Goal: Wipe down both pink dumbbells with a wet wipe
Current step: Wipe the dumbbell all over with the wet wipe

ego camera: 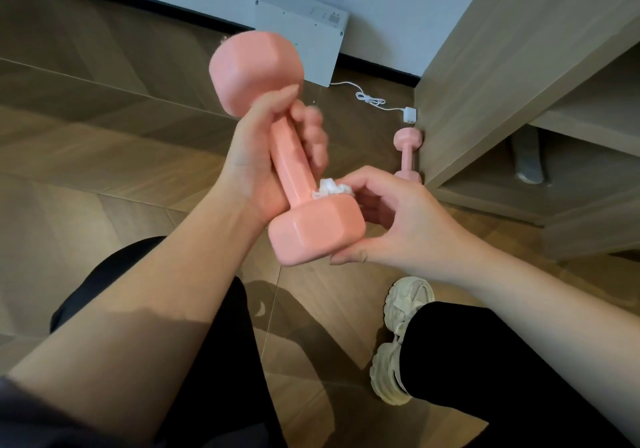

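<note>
Left hand [256, 157] was seen clamped on the handle of a pink dumbbell [289, 162], with the thumb laid up toward the upper head and the fingers curled round the far side, where they were blurred. This dumbbell was held in the air above a wooden floor [104, 136], tilted so that one head pointed to 11 o'clock and the other to 5 o'clock. A white wet wipe [330, 189] was bunched against the handle where it met the lower head. It was pinched there by the fingertips of the right hand [398, 219], which was closed on it from 3 o'clock, while the thumb was pressed under that head at 5 o'clock.

At 12 o'clock from the held dumbbell, a white panel [301, 32] was leaned against the wall. From its lower corner a white cord [370, 99] was trailed toward 4 o'clock and ended in a small plug [409, 114]. Just below the plug, at 6 o'clock, the second dumbbell [406, 157] was set close against the side of a wooden cabinet [485, 84], with its lower head partly hidden behind the right hand. At 5 o'clock in the view, a pale shoe [398, 340] was planted on the floor beneath a leg in black trousers [467, 361].
</note>
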Demonstrator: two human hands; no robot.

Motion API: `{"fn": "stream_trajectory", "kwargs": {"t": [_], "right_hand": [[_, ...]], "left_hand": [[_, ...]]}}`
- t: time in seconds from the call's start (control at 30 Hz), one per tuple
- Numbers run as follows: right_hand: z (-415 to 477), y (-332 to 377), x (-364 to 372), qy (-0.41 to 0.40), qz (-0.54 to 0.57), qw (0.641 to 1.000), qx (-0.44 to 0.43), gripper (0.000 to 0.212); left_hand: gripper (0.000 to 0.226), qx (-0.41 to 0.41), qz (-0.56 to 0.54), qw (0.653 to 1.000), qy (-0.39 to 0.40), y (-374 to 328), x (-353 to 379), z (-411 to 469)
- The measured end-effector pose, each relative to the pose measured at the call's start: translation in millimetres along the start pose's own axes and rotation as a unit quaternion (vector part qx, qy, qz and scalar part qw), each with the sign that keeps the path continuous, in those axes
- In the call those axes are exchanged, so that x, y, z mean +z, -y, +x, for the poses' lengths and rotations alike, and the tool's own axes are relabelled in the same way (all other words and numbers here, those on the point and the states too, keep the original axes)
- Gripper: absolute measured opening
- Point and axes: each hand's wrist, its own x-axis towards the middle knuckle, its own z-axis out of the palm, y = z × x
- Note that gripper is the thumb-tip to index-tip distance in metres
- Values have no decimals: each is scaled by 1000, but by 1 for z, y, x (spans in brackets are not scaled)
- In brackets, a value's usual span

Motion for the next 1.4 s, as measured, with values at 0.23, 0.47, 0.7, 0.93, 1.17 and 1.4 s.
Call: {"fn": "stream_trajectory", "kwargs": {"t": [0.23,0.47,0.7,0.93,1.17,1.4], "right_hand": [[-1,-2,3,21,-138,989,-46,43],[4,-3,4,48,-206,977,-16,28],[0,-6,9,23,-223,973,-64,32],[6,-7,6,45,-246,968,19,43],[-4,-4,12,42,-270,962,-24,49],[-2,-6,15,44,-302,952,-20,64]], "left_hand": [[43,43,179,980,-80,5,1,3],[32,82,256,956,-116,12,-1,6],[29,102,287,937,-172,15,-4,11],[27,103,283,936,-184,18,-2,15],[25,94,275,932,-215,19,-8,15],[17,106,276,926,-234,22,-5,19]]}}
